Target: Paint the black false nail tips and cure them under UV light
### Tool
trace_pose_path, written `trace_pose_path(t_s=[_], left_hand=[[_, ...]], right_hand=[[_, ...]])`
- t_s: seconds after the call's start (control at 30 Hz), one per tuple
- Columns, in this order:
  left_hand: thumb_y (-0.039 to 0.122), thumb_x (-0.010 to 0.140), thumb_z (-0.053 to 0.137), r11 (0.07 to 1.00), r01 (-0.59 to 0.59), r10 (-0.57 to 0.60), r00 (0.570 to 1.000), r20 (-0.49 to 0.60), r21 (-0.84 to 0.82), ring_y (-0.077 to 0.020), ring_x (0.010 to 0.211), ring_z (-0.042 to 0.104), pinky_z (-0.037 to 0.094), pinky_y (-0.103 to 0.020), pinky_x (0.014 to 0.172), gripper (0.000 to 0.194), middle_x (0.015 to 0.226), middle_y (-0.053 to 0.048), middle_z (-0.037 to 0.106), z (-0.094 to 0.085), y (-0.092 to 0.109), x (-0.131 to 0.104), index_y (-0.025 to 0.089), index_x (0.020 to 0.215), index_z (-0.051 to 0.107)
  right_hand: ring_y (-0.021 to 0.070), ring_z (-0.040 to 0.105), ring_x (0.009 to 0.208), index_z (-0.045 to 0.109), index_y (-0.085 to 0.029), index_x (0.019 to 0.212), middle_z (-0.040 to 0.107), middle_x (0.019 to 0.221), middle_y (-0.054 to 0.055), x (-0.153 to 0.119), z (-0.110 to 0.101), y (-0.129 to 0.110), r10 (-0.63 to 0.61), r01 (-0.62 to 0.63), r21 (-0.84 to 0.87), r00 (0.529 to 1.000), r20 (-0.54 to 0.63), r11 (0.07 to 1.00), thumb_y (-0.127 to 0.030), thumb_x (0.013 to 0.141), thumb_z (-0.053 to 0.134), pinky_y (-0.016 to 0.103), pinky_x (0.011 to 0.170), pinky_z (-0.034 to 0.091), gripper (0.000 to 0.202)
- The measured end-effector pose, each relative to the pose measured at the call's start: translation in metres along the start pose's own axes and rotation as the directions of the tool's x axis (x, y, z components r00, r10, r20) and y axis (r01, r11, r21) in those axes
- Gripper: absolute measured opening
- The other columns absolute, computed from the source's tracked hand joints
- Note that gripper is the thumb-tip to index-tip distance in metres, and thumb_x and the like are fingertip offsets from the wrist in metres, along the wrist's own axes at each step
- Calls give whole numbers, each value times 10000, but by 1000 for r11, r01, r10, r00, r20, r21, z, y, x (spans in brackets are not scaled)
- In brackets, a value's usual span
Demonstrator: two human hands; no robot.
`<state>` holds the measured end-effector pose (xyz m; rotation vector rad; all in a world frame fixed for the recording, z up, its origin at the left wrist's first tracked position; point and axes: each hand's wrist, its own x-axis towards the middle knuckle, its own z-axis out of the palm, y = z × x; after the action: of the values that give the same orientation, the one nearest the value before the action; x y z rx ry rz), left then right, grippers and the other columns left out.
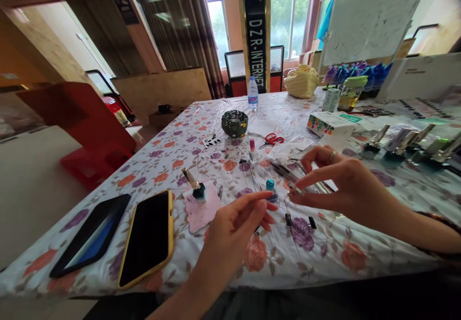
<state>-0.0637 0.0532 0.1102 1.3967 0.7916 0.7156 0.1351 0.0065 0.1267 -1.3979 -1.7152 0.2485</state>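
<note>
My left hand (236,224) is over the near middle of the table, its index finger stretched to the right and the other fingers loosely bent, with no object visible in it. To its right, my right hand (338,180) pinches a tiny shiny piece between thumb and index finger, too small to name. A small bottle with a blue cap (270,185) stands just behind the gap between my hands. Below the right fingertips lie two small black clips, a left one (288,220) and a right one (312,222). Tweezers (283,171) lie partly hidden behind the right hand.
A nail polish bottle (196,188) stands on a pink sheet (201,216). At left lie a yellow-cased phone (147,238) and a dark flat case (91,236). Farther back are a woven basket (235,124), red-handled scissors (273,139) and a water bottle (252,94). Several polish bottles (394,153) stand right.
</note>
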Motion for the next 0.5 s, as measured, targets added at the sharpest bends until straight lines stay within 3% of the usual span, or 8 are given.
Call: trace_pose_path(t_s=[0.1, 0.2, 0.33, 0.5], left_hand=[[357, 831, 506, 973, 101, -83, 992, 92, -209, -116, 667, 578, 430, -194, 567, 239, 786, -37, 629, 9, -2, -4, 180, 960, 602], [374, 854, 461, 922, 245, -192, 962, 194, -301, -97, 604, 546, 369, -173, 490, 262, 699, -36, 589, 16, -6, -12, 138, 837, 576], [316, 881, 421, 875, 265, -162, 949, 270, -406, -91, 613, 533, 411, -215, 603, 252, 724, -34, 567, 17, -15, -17, 115, 809, 555], [313, 863, 460, 851, 253, -112, 944, 311, -460, -90, 589, 513, 388, -206, 569, 225, 652, -21, 551, 14, -24, -15, 117, 786, 542]], right_hand=[[129, 479, 805, 715, -325, 724, 482, 792, -5, 3, 10, -14, -17, 13, 46, 997, 75, 999, -381, 653, 711, 282, 725, 370, 90], [134, 482, 823, 714, -328, 712, 488, 796, -4, 0, 18, -17, -1, -12, 71, 985, 174, 997, -355, 669, 703, 299, 748, 371, 51], [134, 490, 823, 710, -343, 718, 485, 818, -4, -12, 24, -15, 107, -131, 105, 971, 214, 986, -360, 673, 698, 307, 753, 380, 50], [122, 493, 817, 702, -388, 774, 477, 828, -9, -24, 29, -15, 143, -167, 92, 965, 221, 982, -393, 687, 682, 276, 742, 390, 89]])
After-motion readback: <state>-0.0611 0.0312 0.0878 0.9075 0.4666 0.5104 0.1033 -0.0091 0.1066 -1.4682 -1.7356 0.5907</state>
